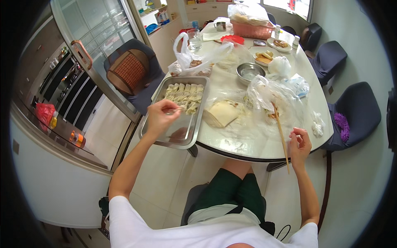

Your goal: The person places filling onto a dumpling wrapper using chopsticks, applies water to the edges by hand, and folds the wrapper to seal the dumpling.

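Observation:
My left hand [162, 115] is over the metal tray [204, 116], its fingertips pinched at a wonton [183, 108] beside the rows of folded wontons [186, 91]. Right of the tray lies a stack of wonton wrappers [222, 114] on clear plastic. A plastic bag [260, 90] with filling [273, 115] in it stands further right. Wooden chopsticks [281, 136] rest with their tips in the filling and their other ends past the table edge. My right hand [300, 144] is beside them at the table's edge, fingers curled; I see nothing held in it.
A metal bowl [250, 73], plates of food [280, 44], a pink basket [252, 30] and a glass mug [194, 39] stand further back on the white table [245, 148]. A white plastic bag [189, 63] lies behind the tray. Crumpled tissue [317, 128] is at the right edge. Chairs [356, 114] flank the table.

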The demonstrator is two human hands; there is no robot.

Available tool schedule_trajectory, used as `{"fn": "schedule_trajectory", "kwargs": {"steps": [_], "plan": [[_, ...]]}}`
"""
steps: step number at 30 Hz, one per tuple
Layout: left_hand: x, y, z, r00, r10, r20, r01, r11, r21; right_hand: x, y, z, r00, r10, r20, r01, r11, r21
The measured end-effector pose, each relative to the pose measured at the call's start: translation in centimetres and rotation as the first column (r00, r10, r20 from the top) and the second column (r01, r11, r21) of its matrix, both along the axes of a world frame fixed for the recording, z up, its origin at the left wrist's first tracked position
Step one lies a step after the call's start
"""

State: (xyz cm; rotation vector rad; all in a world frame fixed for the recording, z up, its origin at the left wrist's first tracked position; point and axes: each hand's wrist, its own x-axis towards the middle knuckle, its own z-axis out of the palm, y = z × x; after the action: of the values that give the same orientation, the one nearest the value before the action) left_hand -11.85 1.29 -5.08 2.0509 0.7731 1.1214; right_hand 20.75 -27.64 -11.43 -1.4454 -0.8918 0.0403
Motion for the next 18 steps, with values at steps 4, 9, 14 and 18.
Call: {"fn": "schedule_trajectory", "kwargs": {"steps": [4,9,14,18], "plan": [[3.3,0.5,-0.8,0.993,-0.079,-0.092,0.052,0.963,-0.264,0.2,0.0,0.1,1.0,-0.002,0.03,0.003,1.0,-0.021],[5.2,0.3,-0.6,0.982,-0.079,0.171,0.161,0.823,-0.545,0.1,0.1,0.2,0.999,0.005,0.048,-0.004,1.0,-0.013],[6.0,1.3,-1.5,0.993,-0.107,0.052,0.119,0.894,-0.431,0.4,0.1,-0.1,0.991,0.027,0.135,-0.02,0.999,-0.051],[5.9,1.5,-0.8,0.975,0.003,-0.222,-0.027,0.994,-0.107,0.0,0.1,0.2,0.998,-0.008,0.066,0.01,1.0,-0.029]]}}
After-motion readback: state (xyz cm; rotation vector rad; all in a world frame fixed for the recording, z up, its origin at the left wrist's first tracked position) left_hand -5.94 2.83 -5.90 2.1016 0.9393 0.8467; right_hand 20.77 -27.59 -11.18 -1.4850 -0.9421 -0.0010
